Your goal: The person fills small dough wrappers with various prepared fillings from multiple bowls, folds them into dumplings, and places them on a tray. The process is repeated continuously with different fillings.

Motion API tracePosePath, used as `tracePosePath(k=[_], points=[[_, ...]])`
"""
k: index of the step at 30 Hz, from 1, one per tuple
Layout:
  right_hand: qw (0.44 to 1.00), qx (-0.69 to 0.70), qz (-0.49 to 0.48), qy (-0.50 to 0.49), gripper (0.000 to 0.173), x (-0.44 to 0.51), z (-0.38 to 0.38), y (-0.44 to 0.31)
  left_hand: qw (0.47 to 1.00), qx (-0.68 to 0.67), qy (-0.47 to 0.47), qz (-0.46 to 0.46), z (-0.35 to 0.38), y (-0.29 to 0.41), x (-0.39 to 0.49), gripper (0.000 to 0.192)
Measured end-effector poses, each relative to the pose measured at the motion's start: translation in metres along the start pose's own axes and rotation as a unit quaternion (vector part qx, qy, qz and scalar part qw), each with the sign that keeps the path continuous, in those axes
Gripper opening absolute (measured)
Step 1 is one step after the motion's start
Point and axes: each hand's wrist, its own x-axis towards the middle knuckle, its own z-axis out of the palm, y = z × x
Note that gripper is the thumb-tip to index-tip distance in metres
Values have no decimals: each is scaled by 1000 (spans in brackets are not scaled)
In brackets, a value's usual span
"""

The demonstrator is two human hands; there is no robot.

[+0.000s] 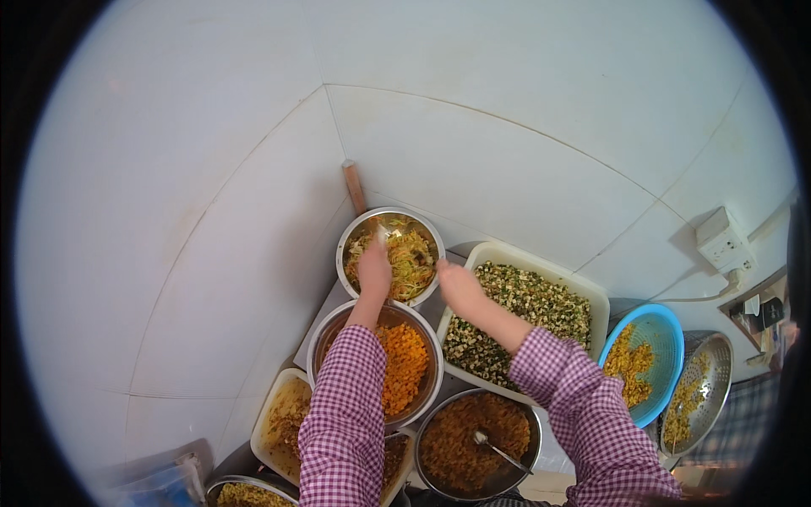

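My left hand (375, 269) reaches into a metal bowl (341, 263) of shredded vegetable mix (408, 260) in the corner. Its fingers are blurred, with a pale, shiny patch by the fingertips; I cannot make out whether a utensil is held. At that bowl's right rim, my right hand (461, 290) has its fingers closed on the edge. Beneath my left forearm stands another metal bowl (437, 374) with diced orange food (403, 364). My right forearm crosses a white rectangular tub (599, 304) of chopped green and pale filling (538, 298).
A metal bowl (537, 437) of brown filling holds a metal spoon (504, 454). Rightward are a blue plastic colander (673, 355) and a tilted metal colander (719, 386). Beige tub (269, 405) sits lower left. White walls enclose the corner; a power socket (722, 244) is at right.
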Motion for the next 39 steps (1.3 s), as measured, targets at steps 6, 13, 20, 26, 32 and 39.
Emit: tracePosePath(k=[6,13,20,26,32,39], points=[[977,183,111,6,18,7,34,-2,976,198,-39,86,43,-28,20,29],[890,416,183,35,19,1,17,-24,974,-144,156,-77,51,-7,31,21],[965,240,28,101,20,-17,-20,-58,669,-710,137,-169,26,11,31,31],[928,357,17,105,19,-26,-22,-27,547,-800,135,-205,26,1,15,37],[808,565,168,-15,19,-27,1,-14,519,-829,87,-188,14,15,2,37],[988,12,17,152,18,6,0,21,683,-650,185,-276,-12,3,14,43]])
